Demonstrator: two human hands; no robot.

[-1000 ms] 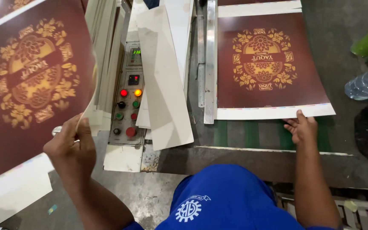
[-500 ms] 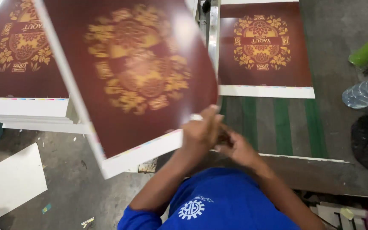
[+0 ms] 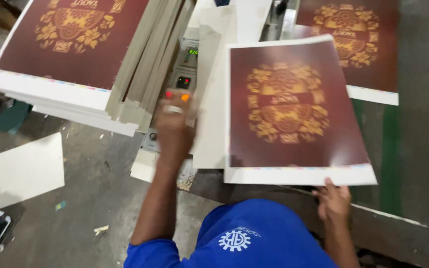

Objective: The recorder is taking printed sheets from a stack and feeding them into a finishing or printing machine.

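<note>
just one printed sheet (image 3: 294,109) in right hand (image 3: 333,201)

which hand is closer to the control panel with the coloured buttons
Left. The left hand is raised right over the control panel, hiding part of it. The right hand is off to its right, gripping the printed sheet.

Maroon printed sheet (image 3: 294,109) with gold floral emblem and white border; stack (image 3: 70,44) at ten o'clock matches; blue shirt (image 3: 244,238)
</note>
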